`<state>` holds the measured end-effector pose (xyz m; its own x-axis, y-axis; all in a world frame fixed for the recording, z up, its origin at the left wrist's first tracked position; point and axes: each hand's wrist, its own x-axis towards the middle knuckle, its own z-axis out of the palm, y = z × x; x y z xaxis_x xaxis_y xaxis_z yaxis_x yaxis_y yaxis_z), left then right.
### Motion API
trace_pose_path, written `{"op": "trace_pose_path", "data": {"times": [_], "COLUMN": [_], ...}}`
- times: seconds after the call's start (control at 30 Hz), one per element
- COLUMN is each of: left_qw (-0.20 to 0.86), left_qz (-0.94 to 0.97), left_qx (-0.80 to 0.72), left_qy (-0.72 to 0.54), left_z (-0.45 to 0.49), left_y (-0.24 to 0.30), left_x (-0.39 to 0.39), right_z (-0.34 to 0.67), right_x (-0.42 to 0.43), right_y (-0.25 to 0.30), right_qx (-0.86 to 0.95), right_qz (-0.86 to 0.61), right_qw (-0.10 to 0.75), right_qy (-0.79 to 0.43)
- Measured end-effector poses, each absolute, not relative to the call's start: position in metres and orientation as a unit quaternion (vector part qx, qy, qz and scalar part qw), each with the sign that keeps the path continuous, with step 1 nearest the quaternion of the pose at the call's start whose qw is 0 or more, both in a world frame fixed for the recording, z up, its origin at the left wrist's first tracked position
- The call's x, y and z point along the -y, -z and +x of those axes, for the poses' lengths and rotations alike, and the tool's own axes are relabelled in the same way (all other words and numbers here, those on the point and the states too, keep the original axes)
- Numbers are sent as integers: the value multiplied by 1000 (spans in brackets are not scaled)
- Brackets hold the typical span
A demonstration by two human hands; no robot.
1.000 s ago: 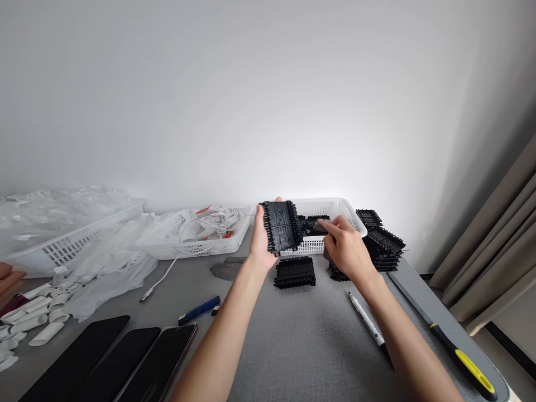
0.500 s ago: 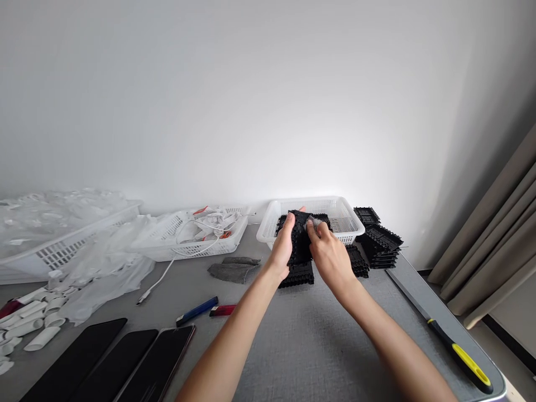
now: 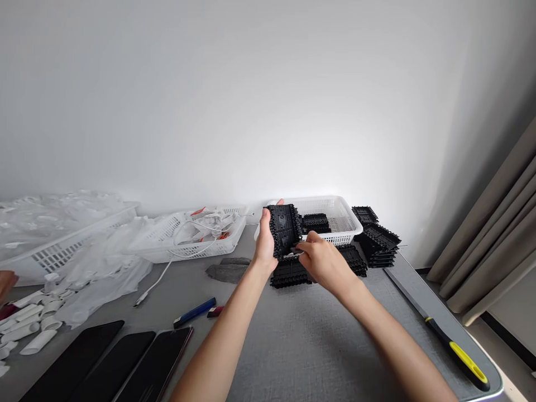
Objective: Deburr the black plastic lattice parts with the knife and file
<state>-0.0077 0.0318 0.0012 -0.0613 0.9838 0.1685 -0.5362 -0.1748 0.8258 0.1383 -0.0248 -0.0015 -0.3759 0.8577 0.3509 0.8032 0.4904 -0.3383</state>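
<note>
Black piece (image 3: 285, 224) clamped in left hand (image 3: 265, 239), right hand (image 3: 324, 260) pinching grey scrap (image 3: 296, 250) at lower edge, open tabletop (image 3: 310, 340) nearer than fingers

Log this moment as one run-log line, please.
left hand: holding black piece | right hand: at its lower right corner, grip unclear | white basket: beyond, stacked pieces inside

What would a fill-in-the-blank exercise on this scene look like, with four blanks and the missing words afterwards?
1. With the right hand near its lower edge, the toothed black plastic piece is held up by the ____ hand.
2. The smartphones at lower left number ____.
3. The perforated basket behind the hands is coloured ____.
4. The handle of the long-bladed tool is black and ____.

Missing words: left; three; white; yellow.
</note>
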Motion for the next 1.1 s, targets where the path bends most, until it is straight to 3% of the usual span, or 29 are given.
{"op": "trace_pose_path", "data": {"times": [0.17, 0.23, 0.33, 0.43, 0.6, 0.8, 0.9, 1.1], "left_qw": [607, 640, 682, 697, 653, 602, 597, 626], "left_qz": [379, 378, 382, 381, 348, 322, 333, 347], "left_qx": [-240, -233, -230, -223, -223, -217, -213, -213], "left_qy": [-656, -627, -580, -565, -635, -698, -698, -665], "left_z": [-11, -10, -4, -1, -13, -28, -28, -17], "left_y": [-5, -6, -6, -6, -12, -17, -17, -13], "left_x": [-31, -28, -23, -19, -24, -31, -31, -29], "right_z": [168, 171, 167, 160, 146, 146, 152, 164], "right_x": [11, 5, -2, -2, 9, 18, 17, 19], "right_y": [1, 5, 13, 16, 10, 6, 6, -1], "right_qx": [729, 700, 719, 760, 819, 863, 854, 695], "right_qz": [-481, -481, -483, -509, -502, -464, -471, -535], "right_qw": [483, 527, 499, 400, 262, 194, 222, 480], "right_qy": [-67, -28, 21, 61, 92, 39, -5, 8]}}
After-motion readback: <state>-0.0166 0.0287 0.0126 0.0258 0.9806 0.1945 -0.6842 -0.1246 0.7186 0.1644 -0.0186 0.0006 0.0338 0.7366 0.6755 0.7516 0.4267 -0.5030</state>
